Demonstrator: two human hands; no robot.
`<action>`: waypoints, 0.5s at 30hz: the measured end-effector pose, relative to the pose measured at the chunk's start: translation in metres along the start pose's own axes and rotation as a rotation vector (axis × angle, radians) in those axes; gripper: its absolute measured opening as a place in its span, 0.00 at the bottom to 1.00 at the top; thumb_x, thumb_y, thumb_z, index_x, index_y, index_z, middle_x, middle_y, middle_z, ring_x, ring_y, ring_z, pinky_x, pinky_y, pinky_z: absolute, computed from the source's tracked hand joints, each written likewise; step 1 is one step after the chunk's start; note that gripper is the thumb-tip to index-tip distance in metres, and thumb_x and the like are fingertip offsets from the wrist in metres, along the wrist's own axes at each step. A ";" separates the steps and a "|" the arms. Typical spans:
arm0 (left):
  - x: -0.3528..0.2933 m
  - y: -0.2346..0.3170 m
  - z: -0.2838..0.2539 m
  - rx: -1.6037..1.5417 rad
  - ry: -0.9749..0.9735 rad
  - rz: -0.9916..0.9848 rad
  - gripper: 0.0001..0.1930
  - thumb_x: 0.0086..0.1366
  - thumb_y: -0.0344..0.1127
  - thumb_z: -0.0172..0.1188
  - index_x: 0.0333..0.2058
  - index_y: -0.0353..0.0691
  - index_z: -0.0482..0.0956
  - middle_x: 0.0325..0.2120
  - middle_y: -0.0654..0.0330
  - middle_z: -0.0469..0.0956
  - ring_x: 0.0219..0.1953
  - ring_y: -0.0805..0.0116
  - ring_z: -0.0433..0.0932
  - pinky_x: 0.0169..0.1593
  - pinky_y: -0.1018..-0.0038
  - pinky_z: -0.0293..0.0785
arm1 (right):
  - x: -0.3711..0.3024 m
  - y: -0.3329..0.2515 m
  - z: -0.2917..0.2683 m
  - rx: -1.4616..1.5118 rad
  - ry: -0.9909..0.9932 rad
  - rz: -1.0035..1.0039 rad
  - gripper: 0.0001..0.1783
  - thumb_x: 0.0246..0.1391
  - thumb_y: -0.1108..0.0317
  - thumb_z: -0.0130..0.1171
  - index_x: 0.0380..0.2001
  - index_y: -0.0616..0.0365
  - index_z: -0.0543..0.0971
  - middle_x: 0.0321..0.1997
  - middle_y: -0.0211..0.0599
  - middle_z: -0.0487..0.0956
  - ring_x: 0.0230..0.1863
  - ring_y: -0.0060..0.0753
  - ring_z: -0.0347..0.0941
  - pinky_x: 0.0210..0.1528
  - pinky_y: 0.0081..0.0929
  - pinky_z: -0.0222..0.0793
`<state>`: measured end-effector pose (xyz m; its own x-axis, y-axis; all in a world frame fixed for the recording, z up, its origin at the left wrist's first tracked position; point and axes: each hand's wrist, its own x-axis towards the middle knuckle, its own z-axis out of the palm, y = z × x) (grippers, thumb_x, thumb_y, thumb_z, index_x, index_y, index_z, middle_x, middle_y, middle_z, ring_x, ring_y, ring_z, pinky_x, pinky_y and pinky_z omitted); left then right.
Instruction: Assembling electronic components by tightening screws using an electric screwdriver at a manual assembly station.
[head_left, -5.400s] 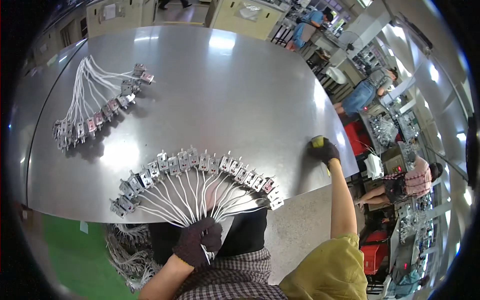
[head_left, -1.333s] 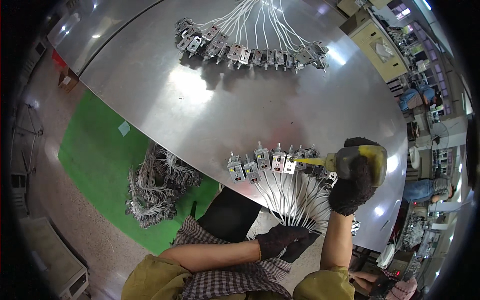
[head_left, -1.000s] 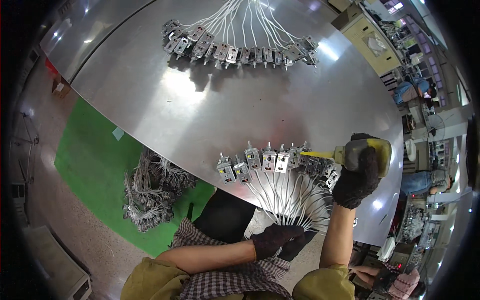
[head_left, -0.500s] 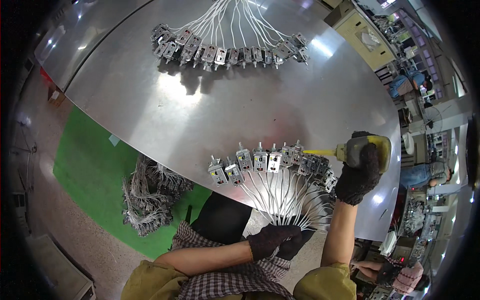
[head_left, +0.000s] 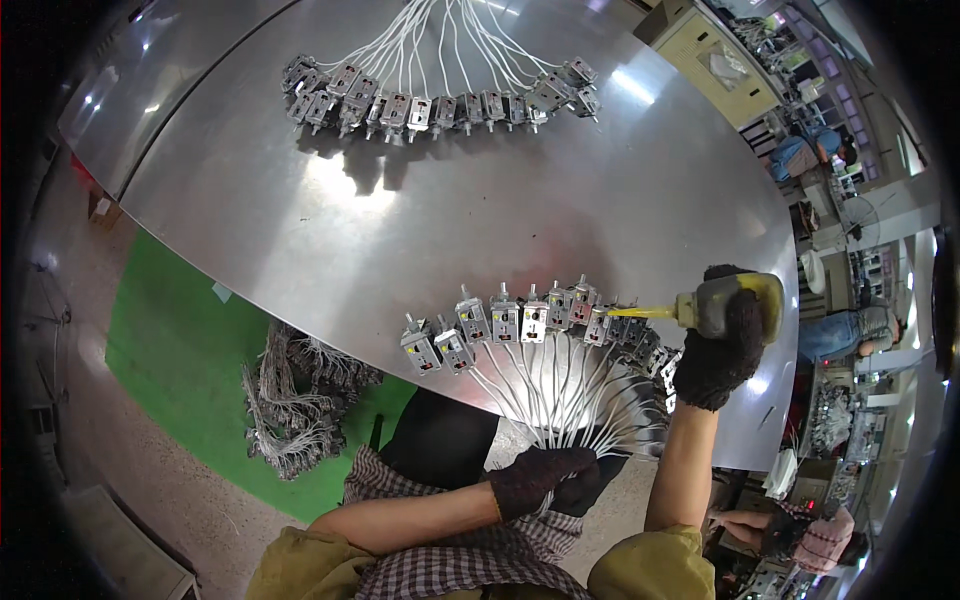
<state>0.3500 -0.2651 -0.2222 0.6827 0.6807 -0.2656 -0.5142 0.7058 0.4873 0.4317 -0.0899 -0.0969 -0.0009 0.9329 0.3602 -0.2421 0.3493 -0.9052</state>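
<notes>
My left hand (head_left: 540, 480), in a dark knit glove, is closed around a bundle of white cables (head_left: 550, 405) at the table's near edge. The cables fan out to a row of small silver metal boxes (head_left: 533, 318), each with a short shaft. My right hand (head_left: 722, 345), gloved too, grips a yellowish squeeze bottle (head_left: 712, 303) tipped on its side. Its long thin yellow nozzle (head_left: 645, 312) points left, with the tip at a box right of the row's middle. Whether the tip touches the box, I cannot tell. Boxes at the right end overlap each other.
Another row of cabled metal boxes (head_left: 420, 112) lies at the far side of the steel table (head_left: 430, 215). Down left, a heap of cabled parts (head_left: 295, 400) rests on a green mat (head_left: 190, 330). Several people sit at benches on the right.
The nozzle tip has passed from one box to the neighbouring box on the right. The whole view has shifted slightly, and my left hand keeps its hold on the cables.
</notes>
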 end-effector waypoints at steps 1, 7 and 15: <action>-0.006 0.006 0.008 0.116 0.201 0.028 0.11 0.60 0.33 0.52 0.38 0.33 0.73 0.34 0.56 0.76 0.38 0.72 0.74 0.43 0.80 0.68 | -0.001 -0.001 -0.004 -0.004 0.040 -0.001 0.21 0.43 0.64 0.54 0.40 0.66 0.70 0.39 0.45 0.73 0.43 0.38 0.69 0.49 0.33 0.62; -0.005 -0.001 0.014 0.187 0.230 0.234 0.18 0.64 0.46 0.43 0.25 0.39 0.74 0.17 0.67 0.69 0.21 0.78 0.64 0.30 0.81 0.60 | -0.007 -0.002 -0.001 -0.123 0.027 -0.022 0.21 0.43 0.65 0.54 0.40 0.66 0.70 0.38 0.45 0.73 0.42 0.39 0.69 0.49 0.34 0.62; 0.004 -0.010 0.011 -0.285 0.242 0.027 0.17 0.62 0.46 0.46 0.27 0.38 0.75 0.17 0.65 0.70 0.20 0.78 0.66 0.28 0.80 0.61 | -0.003 -0.007 -0.010 -0.007 0.076 -0.018 0.20 0.40 0.65 0.55 0.39 0.65 0.71 0.36 0.44 0.74 0.40 0.38 0.70 0.46 0.34 0.65</action>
<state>0.3635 -0.2719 -0.2196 0.5418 0.7028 -0.4610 -0.6777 0.6897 0.2550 0.4433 -0.0940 -0.0935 0.0770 0.9304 0.3582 -0.2346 0.3661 -0.9005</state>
